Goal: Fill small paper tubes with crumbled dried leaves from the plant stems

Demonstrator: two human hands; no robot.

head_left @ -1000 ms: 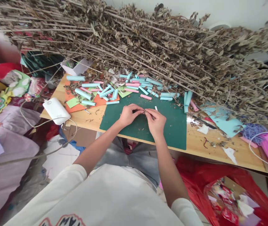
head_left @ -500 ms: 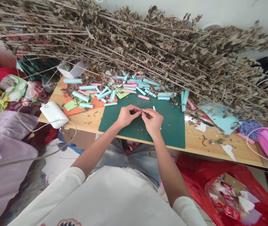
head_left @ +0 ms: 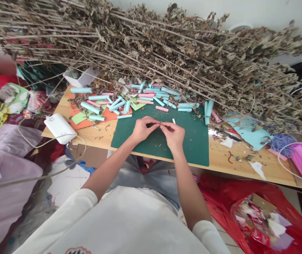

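Note:
My left hand (head_left: 144, 129) and my right hand (head_left: 174, 134) meet over the green cutting mat (head_left: 129, 139), their fingertips nearly touching. Both pinch a small brown scrap (head_left: 160, 124) between thumb and forefinger. It looks like dried plant, but the fingers cover most of it. Dark crumbs are scattered on the mat below. A white strip (head_left: 173, 121) shows just behind my right hand, the rest of it hidden. Beyond my fingers, rolled blue paper tubes (head_left: 184, 109) and pink paper tubes (head_left: 161, 108) lie along the mat's far edge.
Dried leafy stalks (head_left: 151, 53) are heaped across the back of the wooden table (head_left: 98, 135). A white power bank (head_left: 60, 127) with a cable sits at the left edge. To the right lie a black-handled tool (head_left: 230, 135) and purple yarn (head_left: 282, 144). A red bag (head_left: 219, 197) of scraps stands below.
Both hands stay over the mat, still pinching. My fingertips have shifted very slightly, and the view has moved a little.

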